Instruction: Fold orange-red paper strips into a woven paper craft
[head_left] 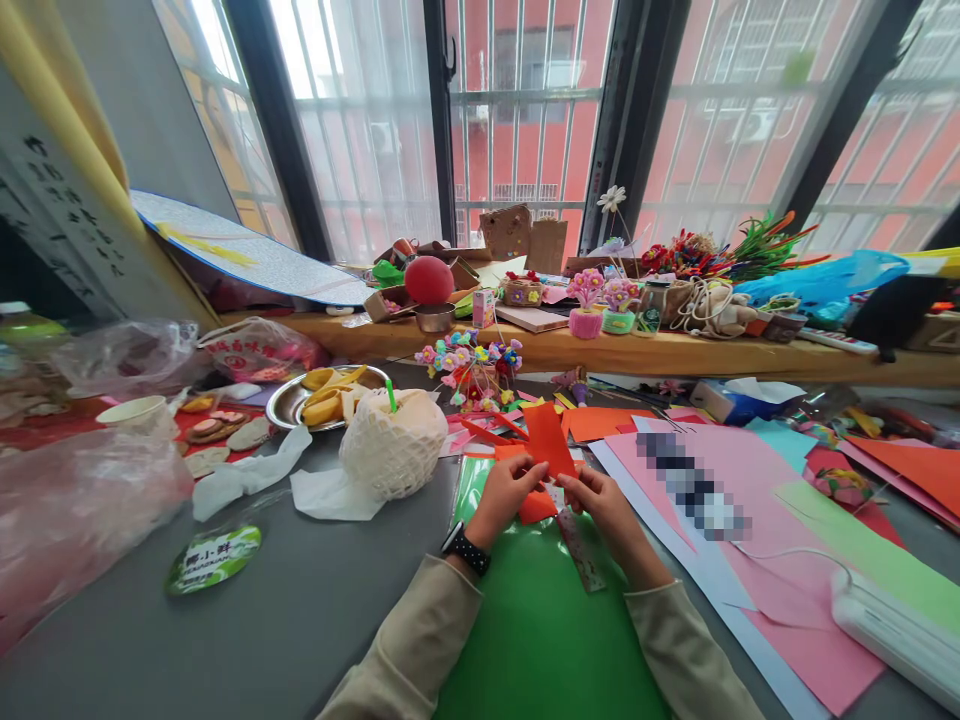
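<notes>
Both my hands grip a piece of orange-red paper (550, 440) above a green sheet (555, 640). My left hand (511, 490) pinches its lower left edge; a dark watch sits on that wrist. At the lower right edge, my right hand (596, 500) holds the same paper between thumb and fingers. Below the hands, a patterned ruler-like strip (580, 552) lies on the green sheet. Another orange-red scrap (536, 508) shows under the paper, partly covered by my left hand. More orange paper (600, 424) lies just beyond.
To the left stand a netted coconut (394, 445) with a green straw and a metal bowl (281, 402) of bananas. Pink paper (810, 560) and a white power strip (892, 630) lie on the right. Craft flowers (480, 365) stand before the wooden sill (360, 340).
</notes>
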